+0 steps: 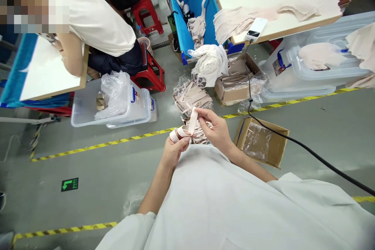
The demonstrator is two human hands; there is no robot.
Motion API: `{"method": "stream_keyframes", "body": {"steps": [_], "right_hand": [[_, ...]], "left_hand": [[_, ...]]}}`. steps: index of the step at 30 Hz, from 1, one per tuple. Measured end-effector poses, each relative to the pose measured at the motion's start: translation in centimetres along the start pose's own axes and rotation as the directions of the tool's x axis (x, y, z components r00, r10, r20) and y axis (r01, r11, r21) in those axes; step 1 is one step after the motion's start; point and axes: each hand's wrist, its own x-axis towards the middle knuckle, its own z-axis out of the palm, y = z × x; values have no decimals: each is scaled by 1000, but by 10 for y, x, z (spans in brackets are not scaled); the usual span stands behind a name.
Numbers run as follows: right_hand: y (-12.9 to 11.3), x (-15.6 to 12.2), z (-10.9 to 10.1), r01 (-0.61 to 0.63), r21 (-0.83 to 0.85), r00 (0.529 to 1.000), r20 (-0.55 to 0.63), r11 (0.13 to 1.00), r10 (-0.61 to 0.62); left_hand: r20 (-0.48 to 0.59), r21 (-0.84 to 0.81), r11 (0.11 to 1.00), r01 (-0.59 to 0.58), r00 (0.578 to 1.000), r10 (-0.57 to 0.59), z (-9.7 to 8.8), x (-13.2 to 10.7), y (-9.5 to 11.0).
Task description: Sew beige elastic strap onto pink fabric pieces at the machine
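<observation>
A pale fabric strip (192, 120) is stretched between my two hands, above the front of my light shirt. My left hand (175, 150) is closed on its lower part, where the strip curls into loops around the fingers. My right hand (216, 129) pinches the strip's upper end between thumb and fingers. Just beyond and below my hands lies a pile of beige strips (195, 95), with more strips (202, 134) partly hidden behind my right hand.
Ahead are a white bundle (209, 64), a box of beige pieces (230, 93) and a blue cloth bin (183, 27). An open carton (262, 144) stands right, under a black cable (310, 157). A co-worker in a white shirt (101, 15) sits left, beside clear plastic tubs (117, 115).
</observation>
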Motion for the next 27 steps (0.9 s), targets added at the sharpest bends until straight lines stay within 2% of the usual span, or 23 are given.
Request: {"method": "stream_keyframes", "body": {"steps": [3, 6, 9, 12, 15, 19, 21, 27], "right_hand": [[7, -1, -1, 46, -108, 998, -24, 993, -49], [16, -2, -4, 45, -246, 999, 6, 968, -45], [24, -5, -8, 39, -346, 994, 110, 937, -1], [31, -9, -13, 68, -364, 968, 251, 929, 27], [32, -14, -15, 76, -270, 920, 391, 960, 37], [24, -18, -16, -111, -75, 778, 614, 991, 134], [18, -19, -15, -168, -53, 728, 667, 984, 160], [9, -18, -12, -201, -51, 696, 696, 978, 179]], "left_hand": [[6, 17, 1000, 6, 1000, -6, 0, 1, -2], [-23, 38, 999, -7, 1000, 7, 0, 3, -5], [-71, 51, 998, -38, 997, 42, -2, 4, -6], [-121, 69, 993, -93, 988, 101, -6, 5, -5], [-134, 84, 990, -116, 983, 127, -9, 6, -3], [-163, 65, 992, -111, 979, 121, -12, 9, -4], [-184, 54, 993, -105, 976, 114, -12, 10, -5], [-209, 42, 993, -108, 971, 115, -14, 10, -4]]}}
